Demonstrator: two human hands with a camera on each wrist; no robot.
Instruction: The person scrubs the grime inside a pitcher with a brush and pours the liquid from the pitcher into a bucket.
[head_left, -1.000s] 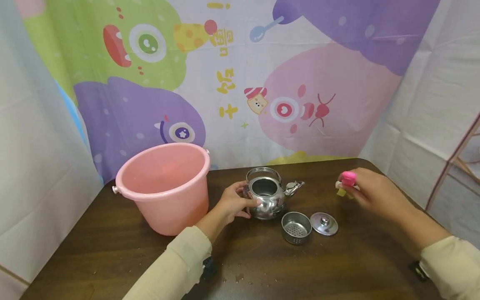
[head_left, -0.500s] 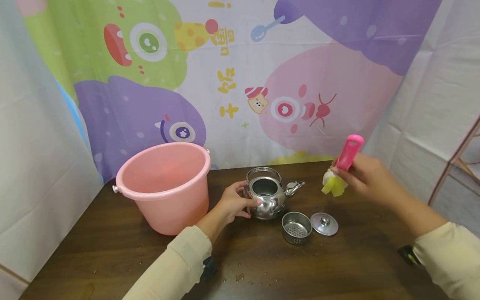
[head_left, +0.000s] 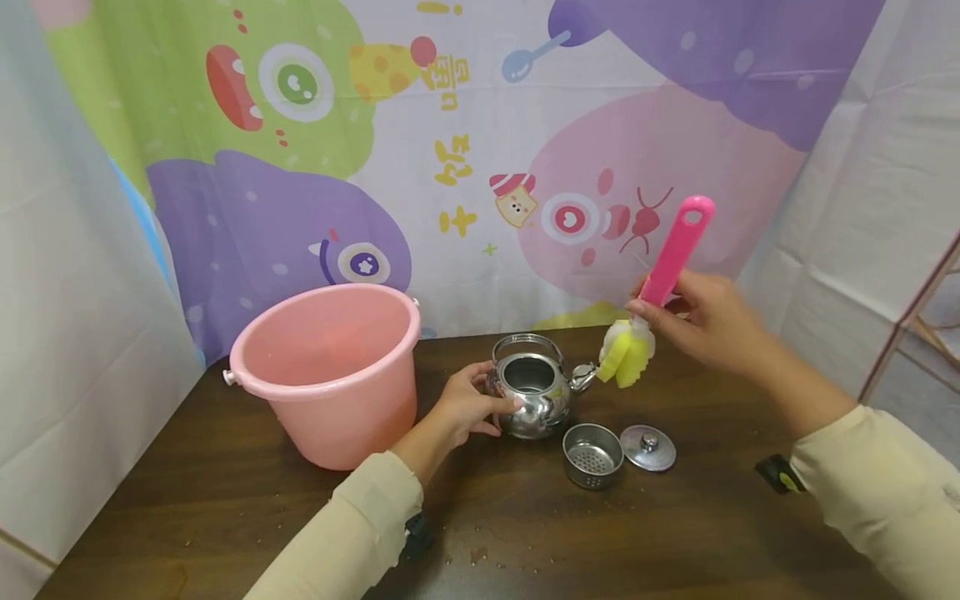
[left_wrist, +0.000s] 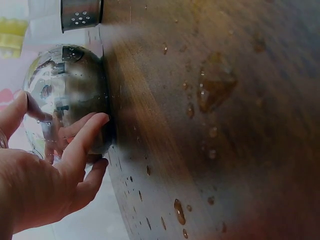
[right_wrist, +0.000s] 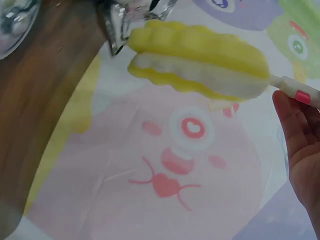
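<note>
A small steel teapot (head_left: 534,408) stands upright on the table, lidless, its handle raised and its spout to the right. My left hand (head_left: 468,404) holds it by its left side, thumb and fingers spread round the belly (left_wrist: 70,100). In my right hand (head_left: 705,321) is a sponge brush, pinched near the lower end of its pink handle (head_left: 675,254). The yellow and white sponge head (head_left: 627,352) hangs downward just right of the spout, above the table. In the right wrist view the sponge (right_wrist: 200,60) shows ridged edges.
A perforated steel strainer (head_left: 592,456) sits in front of the teapot, beside its round lid (head_left: 648,448). A pink bucket (head_left: 337,392) stands at the left. Water drops (left_wrist: 215,82) lie on the dark wooden table (head_left: 600,542). A printed curtain (head_left: 465,275) hangs behind.
My right hand has lifted the sponge brush from the table's right side and carried it left towards the teapot, turning the handle upward. My left hand and the teapot have stayed put.
</note>
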